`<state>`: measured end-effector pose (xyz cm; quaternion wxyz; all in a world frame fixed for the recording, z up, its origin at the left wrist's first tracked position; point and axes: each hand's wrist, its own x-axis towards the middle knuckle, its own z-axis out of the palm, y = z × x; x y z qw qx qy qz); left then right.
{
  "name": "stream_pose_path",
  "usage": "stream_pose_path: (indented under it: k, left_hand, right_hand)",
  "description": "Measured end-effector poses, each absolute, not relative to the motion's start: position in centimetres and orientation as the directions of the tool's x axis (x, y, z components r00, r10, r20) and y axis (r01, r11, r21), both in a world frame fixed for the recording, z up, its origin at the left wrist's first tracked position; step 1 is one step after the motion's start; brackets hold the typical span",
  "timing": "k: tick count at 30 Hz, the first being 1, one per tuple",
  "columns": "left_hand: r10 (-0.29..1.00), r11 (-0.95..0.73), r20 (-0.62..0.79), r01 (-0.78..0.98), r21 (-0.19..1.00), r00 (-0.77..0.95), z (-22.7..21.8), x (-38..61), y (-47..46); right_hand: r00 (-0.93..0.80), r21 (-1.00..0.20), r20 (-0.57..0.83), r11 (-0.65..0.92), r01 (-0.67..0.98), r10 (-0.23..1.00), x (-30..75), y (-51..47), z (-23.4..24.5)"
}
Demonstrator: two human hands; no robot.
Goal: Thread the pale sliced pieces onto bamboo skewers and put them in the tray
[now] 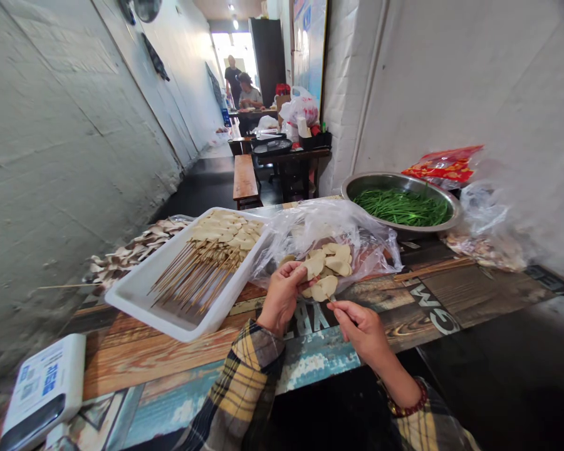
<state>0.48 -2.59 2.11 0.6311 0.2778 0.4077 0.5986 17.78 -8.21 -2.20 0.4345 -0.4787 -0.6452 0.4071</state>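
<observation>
My left hand (282, 293) is closed in a pinch on a flat pale slice (314, 267) just above the table. My right hand (361, 329) is closed on a thin wooden skewer, its tip stuck in another pale slice (325, 287). Both hands hover at the mouth of a clear plastic bag (319, 228) with several more slices (338, 257) inside. Left of them a white tray (145, 294) holds several finished skewers (202, 263) of the same slices.
A steel bowl of green stalks (402, 203) stands at the back right, beside red (444, 164) and clear (486, 235) bags. Mushrooms (131, 247) lie behind the tray. A white device (44, 388) sits front left. Two people sit far down the corridor.
</observation>
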Motion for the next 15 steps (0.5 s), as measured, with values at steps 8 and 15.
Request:
stream_pose_path:
  k: [8,15]
  left_hand:
    - [0.98,0.099,-0.181,-0.57,0.815,-0.087,1.96,0.52,-2.51]
    - [0.979,0.151,-0.202,-0.588,0.795,-0.021,1.95,0.4,-2.64]
  right_hand:
    - [-0.166,-0.936,0.175,0.217,0.278,0.97,17.82,-8.15,-2.41]
    - [-0.182,-0.946,0.168,0.21,0.247,0.969,18.02,-8.23,-2.86]
